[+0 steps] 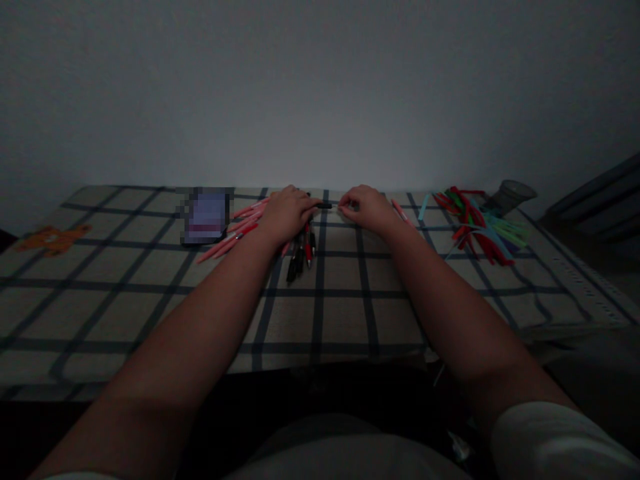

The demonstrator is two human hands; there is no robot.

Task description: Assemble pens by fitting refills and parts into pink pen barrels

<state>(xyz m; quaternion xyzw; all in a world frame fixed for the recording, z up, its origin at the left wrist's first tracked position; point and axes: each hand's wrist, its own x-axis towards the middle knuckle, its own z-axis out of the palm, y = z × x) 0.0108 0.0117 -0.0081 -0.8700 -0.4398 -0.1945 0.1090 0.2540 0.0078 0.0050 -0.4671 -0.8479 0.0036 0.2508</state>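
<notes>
A black pen lies level between my two hands, its pale end toward the right. My left hand is closed on the pen's dark end, fingers bent over it. At the pale end, the thumb and fingertips of my right hand are pinched together; whether they grip the pen itself or a small part at its end is too small to tell. Below my left hand is a bunch of black and red pens. Several pink pens fan out to its left, and another pink pen is beside my right wrist.
A device with a blurred screen lies left of the pink pens. Far left is a flat orange shape. On the right, red, green and blue strips are heaped before a tipped clear cup. A checked cloth covers the table, against a wall.
</notes>
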